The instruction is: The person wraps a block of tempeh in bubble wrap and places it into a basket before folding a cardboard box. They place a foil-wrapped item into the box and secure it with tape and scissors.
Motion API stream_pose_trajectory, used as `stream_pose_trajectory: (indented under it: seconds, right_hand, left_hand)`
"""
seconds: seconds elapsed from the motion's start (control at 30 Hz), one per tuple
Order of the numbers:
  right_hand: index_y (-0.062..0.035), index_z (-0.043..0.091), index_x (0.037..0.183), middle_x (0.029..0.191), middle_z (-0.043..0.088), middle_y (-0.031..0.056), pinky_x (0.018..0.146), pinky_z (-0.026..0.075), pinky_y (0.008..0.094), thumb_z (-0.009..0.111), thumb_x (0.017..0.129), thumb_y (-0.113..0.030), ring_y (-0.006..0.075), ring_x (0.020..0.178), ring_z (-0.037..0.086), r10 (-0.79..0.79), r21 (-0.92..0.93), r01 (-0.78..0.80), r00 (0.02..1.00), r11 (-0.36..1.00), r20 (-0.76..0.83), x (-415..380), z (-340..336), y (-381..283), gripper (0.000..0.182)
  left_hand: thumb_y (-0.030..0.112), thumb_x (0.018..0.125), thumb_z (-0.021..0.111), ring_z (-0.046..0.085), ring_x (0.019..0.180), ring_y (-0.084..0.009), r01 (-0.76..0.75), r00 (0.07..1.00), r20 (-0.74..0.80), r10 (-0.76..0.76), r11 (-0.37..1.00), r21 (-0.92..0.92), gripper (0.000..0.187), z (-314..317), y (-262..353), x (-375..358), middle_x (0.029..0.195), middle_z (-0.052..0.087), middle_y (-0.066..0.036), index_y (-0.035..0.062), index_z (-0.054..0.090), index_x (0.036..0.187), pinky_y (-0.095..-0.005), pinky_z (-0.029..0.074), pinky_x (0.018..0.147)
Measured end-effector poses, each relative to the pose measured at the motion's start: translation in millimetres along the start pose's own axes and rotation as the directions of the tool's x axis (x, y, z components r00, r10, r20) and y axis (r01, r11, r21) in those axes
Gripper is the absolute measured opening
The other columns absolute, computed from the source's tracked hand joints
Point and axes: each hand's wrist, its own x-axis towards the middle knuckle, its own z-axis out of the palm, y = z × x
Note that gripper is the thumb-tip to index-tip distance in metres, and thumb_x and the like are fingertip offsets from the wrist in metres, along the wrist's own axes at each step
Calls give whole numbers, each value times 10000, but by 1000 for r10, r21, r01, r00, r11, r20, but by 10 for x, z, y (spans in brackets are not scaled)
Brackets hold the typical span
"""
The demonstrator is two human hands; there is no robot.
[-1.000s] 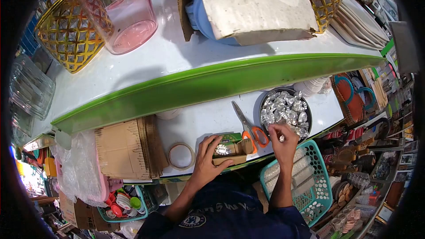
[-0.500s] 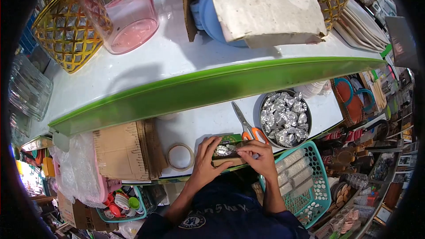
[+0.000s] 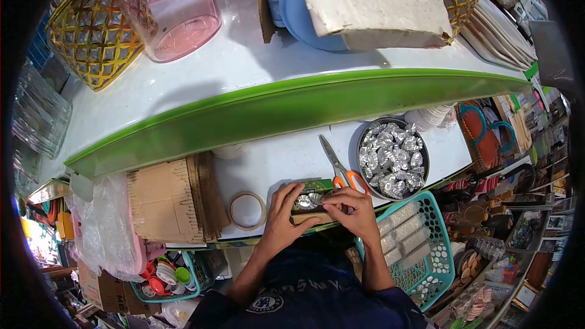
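A small green and brown box [image 3: 317,186] lies open at the front edge of the white shelf, with crumpled silver foil pieces [image 3: 309,201] inside. My left hand [image 3: 282,219] grips the box's left side, thumb along its front. At its right side is my right hand [image 3: 355,212], with thumb and fingers pinched over the foil; what they hold is too small to make out. Scissors with orange handles [image 3: 349,181] rest just behind my right hand. A round dark pan [image 3: 425,173] full of silver foil pieces stands to the right of the scissors.
A tape roll [image 3: 248,210] and cardboard sheets [image 3: 164,201] are to the left. A turquoise basket [image 3: 448,256] with wrapped packs is at the lower right. The green-edged upper shelf [image 3: 292,113] overhangs the work, bearing a pink glass vase [image 3: 186,36] and a cardboard piece [image 3: 372,0].
The view has shifted slightly. My right hand's fingers have moved a little over the foil in the box, while my left hand keeps its hold.
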Motion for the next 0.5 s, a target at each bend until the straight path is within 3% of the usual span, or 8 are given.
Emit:
stream_pose_trajectory:
  seconds: [0.23,0.5]
  right_hand:
    - [-67,754,1061,828,651,32,552,413,237,759,821,-60,74,621,514,9,2,-9,1000,1000,-7,-15,13,51,240]
    - [-81,752,1075,818,629,20,556,403,231,746,833,-52,66,636,504,-4,21,4,1000,1000,0,-17,12,32,244]
  left_hand:
    - [318,763,836,416,1313,-367,8,1000,10,-8,1000,-22,762,-5,3,6,1421,448,-143,51,503,1394,-466,375,1086]
    - [312,759,839,417,1317,-363,6,1000,16,-6,1000,-6,752,-13,17,7,1420,444,-137,64,511,1389,-468,375,1088]
